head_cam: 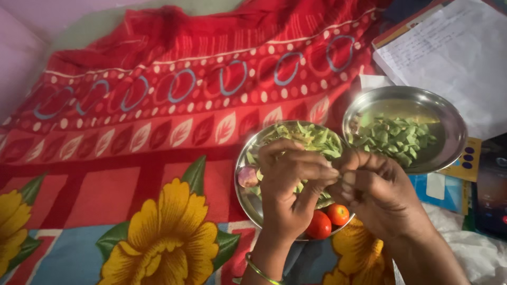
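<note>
My left hand (pixel 289 182) and my right hand (pixel 377 190) meet fingertip to fingertip over a steel plate (pixel 244 191). Together they pinch a small green bean piece (pixel 338 174), mostly hidden by the fingers. The plate carries whole green bean pods (pixel 311 138), two red tomatoes (pixel 328 219) and a small onion (pixel 247 177). A second steel plate (pixel 449 124) to the right holds several cut green bean pieces (pixel 396 138). A thin green bangle (pixel 257 270) circles my left wrist.
Everything rests on a red bedsheet (pixel 158 132) printed with leaves and big yellow flowers (pixel 166 237). A sheet of handwritten paper (pixel 454 53) lies at the upper right. A dark device (pixel 491 184) and white cloth (pixel 475 248) sit at the right edge.
</note>
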